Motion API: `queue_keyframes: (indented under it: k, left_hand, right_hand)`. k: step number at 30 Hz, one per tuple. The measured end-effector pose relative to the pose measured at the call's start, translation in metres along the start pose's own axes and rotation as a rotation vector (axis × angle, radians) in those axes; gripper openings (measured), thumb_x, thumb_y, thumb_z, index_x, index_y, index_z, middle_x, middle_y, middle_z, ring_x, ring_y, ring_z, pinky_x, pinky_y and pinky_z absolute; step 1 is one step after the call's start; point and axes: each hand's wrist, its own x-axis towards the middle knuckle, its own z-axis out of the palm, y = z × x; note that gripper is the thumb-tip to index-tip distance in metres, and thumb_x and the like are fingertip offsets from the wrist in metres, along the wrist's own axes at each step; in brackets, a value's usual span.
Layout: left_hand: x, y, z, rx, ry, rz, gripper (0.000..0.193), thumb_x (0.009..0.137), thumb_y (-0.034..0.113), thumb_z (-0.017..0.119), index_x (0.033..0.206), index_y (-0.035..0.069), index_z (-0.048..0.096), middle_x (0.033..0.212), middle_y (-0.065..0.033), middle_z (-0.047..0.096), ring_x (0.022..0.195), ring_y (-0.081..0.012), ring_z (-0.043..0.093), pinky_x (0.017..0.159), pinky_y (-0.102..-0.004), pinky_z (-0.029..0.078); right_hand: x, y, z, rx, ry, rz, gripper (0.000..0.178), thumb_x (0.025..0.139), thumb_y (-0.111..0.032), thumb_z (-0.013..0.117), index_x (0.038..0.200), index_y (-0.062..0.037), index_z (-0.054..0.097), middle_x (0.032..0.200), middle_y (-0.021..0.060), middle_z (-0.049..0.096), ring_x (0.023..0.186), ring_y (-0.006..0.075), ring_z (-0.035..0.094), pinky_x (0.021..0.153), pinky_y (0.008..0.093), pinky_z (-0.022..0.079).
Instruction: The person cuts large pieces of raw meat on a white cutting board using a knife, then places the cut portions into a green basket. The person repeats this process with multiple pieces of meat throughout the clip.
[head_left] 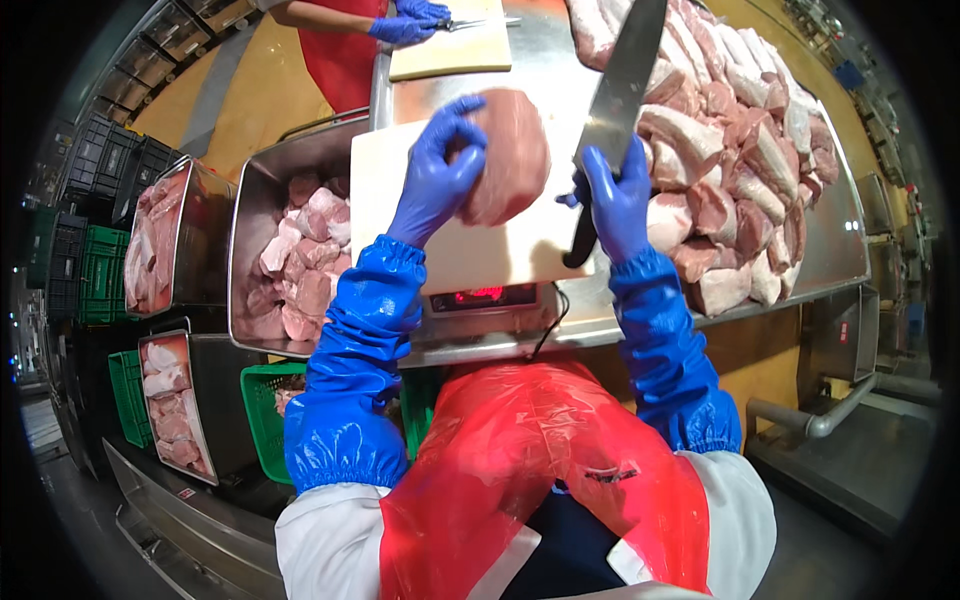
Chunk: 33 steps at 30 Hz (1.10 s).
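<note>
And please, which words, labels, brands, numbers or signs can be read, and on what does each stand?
None can be read clearly.
Red-lit display beside the cutting board: too blurred.
Small red label on the metal panel at right: too small.
Small label on the metal trough at lower left: too small.

Wearing violet-blue gloves (622,205) on both hands (440,165), and glossy blue sleeve covers (350,360), wrinkled and gathered at both ends. Dressed in a white garment (325,540), with a shiny red apron (535,430) and some dark navy cloth (565,545).
</note>
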Motion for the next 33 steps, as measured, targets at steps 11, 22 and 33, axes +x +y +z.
queue_keyframes:
  k: [11, 22, 33]
  left_hand:
    - [-0.171, -0.018, -0.142, 0.136, 0.459, -0.198, 0.041, 0.101, 0.018, 0.043, 0.134, -0.003, 0.055, 0.147, -0.0158, 0.049, 0.138, -0.0262, 0.043, 0.116, -0.0399, 0.030]
    - [-0.230, -0.009, -0.055, 0.089, 0.735, -0.221, 0.042, 0.101, 0.019, 0.046, 0.138, -0.001, 0.050, 0.146, -0.0148, 0.048, 0.137, -0.0244, 0.043, 0.114, -0.0381, 0.030]
    - [-0.141, -0.028, 0.012, -0.121, 0.654, -0.251, 0.049, 0.098, 0.013, 0.052, 0.143, -0.002, 0.040, 0.144, -0.0141, 0.043, 0.135, -0.0226, 0.039, 0.115, -0.0360, 0.028]
  right_hand:
    - [-0.070, -0.002, -0.126, -0.328, 0.146, 0.277, 0.026, 0.100, -0.030, 0.056, 0.111, -0.0067, 0.055, 0.069, 0.0046, 0.057, 0.044, 0.0094, 0.049, 0.040, 0.0230, 0.040]
    - [-0.003, 0.017, -0.046, -0.334, -0.293, 0.339, 0.026, 0.098, -0.026, 0.059, 0.108, -0.0032, 0.059, 0.073, 0.0056, 0.060, 0.052, 0.0095, 0.053, 0.042, 0.0228, 0.043]
    - [0.052, 0.070, 0.031, -0.318, -0.264, 0.162, 0.034, 0.096, -0.031, 0.062, 0.104, 0.0021, 0.062, 0.078, 0.0050, 0.063, 0.068, 0.0121, 0.060, 0.064, 0.0280, 0.050]
